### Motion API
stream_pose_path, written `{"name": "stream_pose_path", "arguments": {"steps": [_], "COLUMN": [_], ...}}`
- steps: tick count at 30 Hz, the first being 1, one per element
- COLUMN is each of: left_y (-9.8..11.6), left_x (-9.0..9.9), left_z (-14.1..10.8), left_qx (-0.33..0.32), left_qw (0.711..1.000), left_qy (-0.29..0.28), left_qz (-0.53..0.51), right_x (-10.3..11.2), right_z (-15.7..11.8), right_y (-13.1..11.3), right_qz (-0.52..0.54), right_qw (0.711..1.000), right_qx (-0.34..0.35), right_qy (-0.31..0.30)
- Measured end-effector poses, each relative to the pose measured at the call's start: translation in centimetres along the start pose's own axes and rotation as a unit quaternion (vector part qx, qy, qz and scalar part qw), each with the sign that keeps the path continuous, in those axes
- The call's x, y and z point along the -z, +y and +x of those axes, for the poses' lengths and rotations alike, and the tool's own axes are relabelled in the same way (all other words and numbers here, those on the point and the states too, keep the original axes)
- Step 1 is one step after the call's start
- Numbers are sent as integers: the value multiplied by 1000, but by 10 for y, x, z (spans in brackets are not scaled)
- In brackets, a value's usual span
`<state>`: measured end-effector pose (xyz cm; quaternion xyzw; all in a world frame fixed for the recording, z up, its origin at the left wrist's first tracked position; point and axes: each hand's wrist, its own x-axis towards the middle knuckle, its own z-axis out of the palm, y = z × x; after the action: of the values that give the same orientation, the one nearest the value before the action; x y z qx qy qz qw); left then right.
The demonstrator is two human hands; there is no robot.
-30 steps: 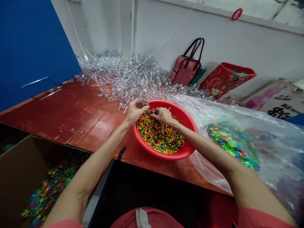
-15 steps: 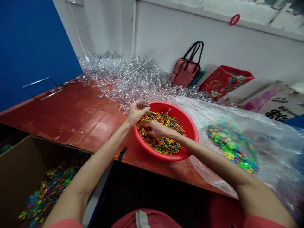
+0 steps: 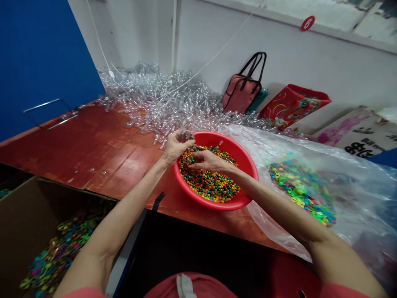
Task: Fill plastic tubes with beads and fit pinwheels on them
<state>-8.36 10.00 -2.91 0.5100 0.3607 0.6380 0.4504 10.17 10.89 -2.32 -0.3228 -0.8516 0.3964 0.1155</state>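
Above a round red plastic basin (image 3: pixel 248 165) on the red-painted wooden bench (image 3: pixel 93 153), the fingers (image 3: pixel 186 140) of the left hand (image 3: pixel 175 149) pinched a clear plastic tube (image 3: pixel 186 135), while the right hand (image 3: pixel 207 160) had sunk lower, its fingers (image 3: pixel 197 156) curled among multicoloured beads (image 3: pixel 207 184), any grip unclear.

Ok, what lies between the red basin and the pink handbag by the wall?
In the head view, a heap of clear plastic tubes fills that stretch, spreading behind the red basin and reaching the foot of the pink handbag.
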Motion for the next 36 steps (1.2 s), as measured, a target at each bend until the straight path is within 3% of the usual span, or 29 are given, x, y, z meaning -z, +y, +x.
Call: {"name": "stream_pose_path", "arguments": {"steps": [4,7,9,11,14,16,18,21,24,27,30,33,36], "left_y": [-1,-1,0,0,2,2,3,5,6,6,5,5,7], "left_x": [0,0,-1,-1,-1,-1,-2,-2,-2,-2,-3,-3,-2], "left_z": [1,0,0,0,-1,-1,-1,-1,-1,-1,-1,-1,-2], "left_qx": [5,18,18,16,21,24,18,7,11,12,13,25,34], "left_qw": [1000,1000,1000,1000,1000,1000,1000,1000,1000,1000,1000,1000,999], "left_qy": [10,10,11,12,8,4,8,16,16,18,16,13,7], "left_qz": [-3,-12,-13,-4,-3,-12,-13,-4,-2,2,5,-3,-11], "right_x": [20,22,22,30,63,90,107,99,69,57,68,76,68], "right_z": [5,18,25,26,9,-13,-37,-66,-78,-82,-90,-102,-110], "right_y": [21,36,41,40,32,27,24,29,37,40,39,36,36], "right_qz": [126,65,20,17,-3,-116,-259,-409,-442,-426,-350,-282,-323], "right_qw": [988,980,974,977,984,975,942,879,857,863,901,941,936], "right_qx": [-42,-98,-129,-146,-144,-160,-196,-245,-264,-269,-252,-186,-121], "right_qy": [84,163,184,156,107,106,81,30,24,34,55,-1,-67]}}
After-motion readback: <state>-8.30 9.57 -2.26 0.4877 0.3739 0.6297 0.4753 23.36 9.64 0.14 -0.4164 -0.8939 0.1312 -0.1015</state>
